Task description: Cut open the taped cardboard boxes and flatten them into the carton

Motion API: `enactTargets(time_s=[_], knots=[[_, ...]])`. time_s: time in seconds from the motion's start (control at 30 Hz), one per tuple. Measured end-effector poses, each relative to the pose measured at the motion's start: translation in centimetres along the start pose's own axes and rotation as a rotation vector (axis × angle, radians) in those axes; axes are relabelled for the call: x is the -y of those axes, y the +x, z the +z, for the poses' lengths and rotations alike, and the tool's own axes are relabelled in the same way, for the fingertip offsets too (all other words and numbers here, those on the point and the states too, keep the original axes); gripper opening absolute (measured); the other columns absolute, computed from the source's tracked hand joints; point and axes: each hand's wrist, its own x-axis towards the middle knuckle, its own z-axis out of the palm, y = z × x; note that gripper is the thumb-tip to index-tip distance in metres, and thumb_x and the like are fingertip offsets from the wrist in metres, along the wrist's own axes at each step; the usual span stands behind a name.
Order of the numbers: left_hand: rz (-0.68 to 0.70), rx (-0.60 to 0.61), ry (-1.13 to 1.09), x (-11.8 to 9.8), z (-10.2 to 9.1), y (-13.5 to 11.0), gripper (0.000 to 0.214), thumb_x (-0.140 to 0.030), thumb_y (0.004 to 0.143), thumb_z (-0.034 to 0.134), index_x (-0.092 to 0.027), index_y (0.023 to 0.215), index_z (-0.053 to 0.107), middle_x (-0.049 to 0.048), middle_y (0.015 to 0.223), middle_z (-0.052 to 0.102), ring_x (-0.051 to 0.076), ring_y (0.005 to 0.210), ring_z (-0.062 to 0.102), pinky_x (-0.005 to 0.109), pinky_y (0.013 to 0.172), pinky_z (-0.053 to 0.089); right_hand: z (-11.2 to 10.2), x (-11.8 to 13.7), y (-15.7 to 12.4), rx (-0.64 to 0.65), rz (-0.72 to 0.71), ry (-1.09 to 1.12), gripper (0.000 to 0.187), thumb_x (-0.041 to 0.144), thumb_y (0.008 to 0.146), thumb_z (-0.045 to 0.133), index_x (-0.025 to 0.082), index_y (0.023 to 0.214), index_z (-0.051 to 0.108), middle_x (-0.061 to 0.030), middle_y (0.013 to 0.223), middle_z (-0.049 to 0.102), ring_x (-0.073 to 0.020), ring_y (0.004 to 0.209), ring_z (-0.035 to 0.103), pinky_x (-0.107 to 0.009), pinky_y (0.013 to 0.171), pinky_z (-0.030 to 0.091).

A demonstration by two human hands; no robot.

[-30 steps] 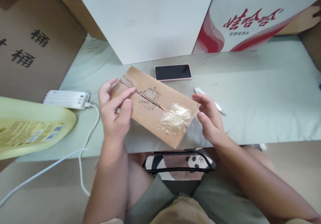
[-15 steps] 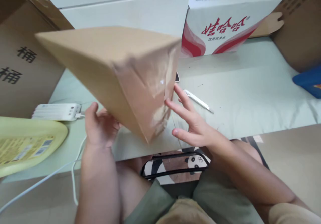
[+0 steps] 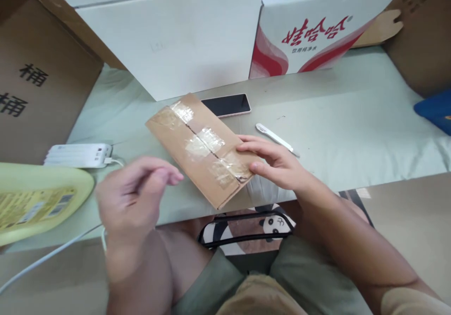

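Note:
A small brown cardboard box (image 3: 178,138), sealed with clear tape along its top seam, rests at a slant on the green-covered surface in front of me. My right hand (image 3: 273,162) grips its near right corner, thumb on the top and fingers along the far edge. To the left of the box, my left hand (image 3: 136,195) hovers apart from it, fingers curled and thumb pressed against them; nothing shows in it. Behind the box lies a phone (image 3: 229,106), partly covered by it. A white utility knife (image 3: 276,138) lies just beyond my right hand.
White cartons (image 3: 176,47) and a red-and-white carton (image 3: 317,37) line the back. At left are a large brown carton (image 3: 45,66), a white power bank (image 3: 79,156) with its cable, and a yellow-green bottle (image 3: 45,202). A blue object (image 3: 435,115) sits at the right edge.
The box has come down from a raised, tilted position to lie taped side up on the surface. My left hand has let go and curled; my right hand has closed on the box's corner.

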Motion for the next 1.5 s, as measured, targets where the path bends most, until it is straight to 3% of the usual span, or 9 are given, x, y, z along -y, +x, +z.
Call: enactTargets(time_s=[0.03,0.07,0.2,0.57,0.73,0.87,1.03,1.27,1.5], knots=[[0.199,-0.258,-0.074,0.2,0.4,0.0,0.019,-0.034,0.093,0.068,-0.029,0.076,0.074,-0.0035,0.059,0.064,0.017,0.052,0.060,0.033,0.050,0.048,0.3,-0.1,0.0,0.003,-0.003,0.020,0.033,0.048,0.099,0.069,0.034,0.128,0.075,-0.0085,0.151,0.065,-0.0283,0.145,0.058,-0.052,0.119,0.051],[0.271,-0.347,-0.036,0.7,0.9,0.0,0.013,-0.031,0.093,0.068,-0.029,0.082,0.075,-0.0037,0.065,0.065,0.016,0.057,0.060,0.035,0.057,0.053,0.5,-0.3,0.0,0.002,-0.001,0.037,0.032,0.048,0.098,0.070,0.033,0.127,0.075,-0.0089,0.152,0.064,-0.0285,0.144,0.059,-0.051,0.116,0.053],[0.458,-0.145,0.248,3.8,2.9,0.5,0.018,-0.039,0.096,0.063,-0.027,0.103,0.075,0.0062,0.109,0.076,0.030,0.113,0.070,0.055,0.104,0.055,1.1,-0.7,0.0,-0.016,-0.007,0.087,0.029,0.049,0.099,0.067,0.033,0.123,0.072,-0.0093,0.149,0.062,-0.0289,0.143,0.057,-0.048,0.109,0.057],[0.412,-0.124,0.200,5.2,3.8,0.1,0.031,-0.041,0.102,0.047,-0.029,0.107,0.075,0.0072,0.114,0.073,0.030,0.118,0.061,0.053,0.111,0.047,0.5,-1.3,-0.4,-0.130,-0.024,-0.042,0.037,0.054,0.103,0.053,0.030,0.128,0.066,-0.0099,0.139,0.069,-0.0260,0.129,0.067,-0.046,0.104,0.058],[0.420,-0.107,0.210,5.2,3.7,0.1,0.030,-0.040,0.104,0.046,-0.030,0.110,0.074,0.0070,0.115,0.072,0.030,0.119,0.062,0.053,0.112,0.047,-3.8,-3.6,-1.0,-0.400,0.286,-0.730,0.038,0.038,0.087,0.066,0.021,0.121,0.069,-0.0155,0.124,0.073,-0.0322,0.110,0.071,-0.052,0.098,0.057],[0.409,-0.113,0.192,5.2,3.7,0.1,0.028,-0.038,0.102,0.049,-0.031,0.111,0.074,0.0068,0.116,0.073,0.031,0.120,0.061,0.054,0.112,0.046,-5.8,-4.9,-0.9,-0.280,0.593,-1.046,0.047,0.032,0.083,0.062,0.014,0.126,0.071,-0.0214,0.117,0.072,-0.0388,0.110,0.067,-0.054,0.097,0.054],[0.404,-0.144,0.173,5.3,3.9,0.3,0.026,-0.038,0.099,0.052,-0.032,0.109,0.075,0.0067,0.115,0.073,0.032,0.120,0.060,0.055,0.111,0.045,-5.8,-4.6,0.2,-0.311,0.642,-0.833,0.025,0.033,0.087,0.059,0.019,0.102,0.072,-0.0091,0.091,0.070,-0.0257,0.081,0.066,-0.041,0.079,0.053],[0.382,-0.189,0.172,5.4,4.5,0.2,0.027,-0.039,0.099,0.051,-0.032,0.106,0.076,0.0065,0.112,0.073,0.031,0.120,0.060,0.057,0.114,0.043,-4.0,-2.0,0.9,-0.649,0.181,0.239,0.037,0.053,0.080,0.078,0.027,0.101,0.061,0.0033,0.085,0.067,-0.0124,0.067,0.066,-0.028,0.064,0.057],[0.325,-0.224,0.234,5.3,4.8,0.1,0.033,-0.047,0.100,0.045,-0.031,0.100,0.074,0.0072,0.110,0.073,0.032,0.120,0.060,0.059,0.116,0.043,-2.6,1.5,-0.1,-0.705,-0.105,0.235,0.038,0.054,0.081,0.084,0.030,0.097,0.060,0.0040,0.090,0.071,-0.0119,0.069,0.068,-0.028,0.067,0.061]])
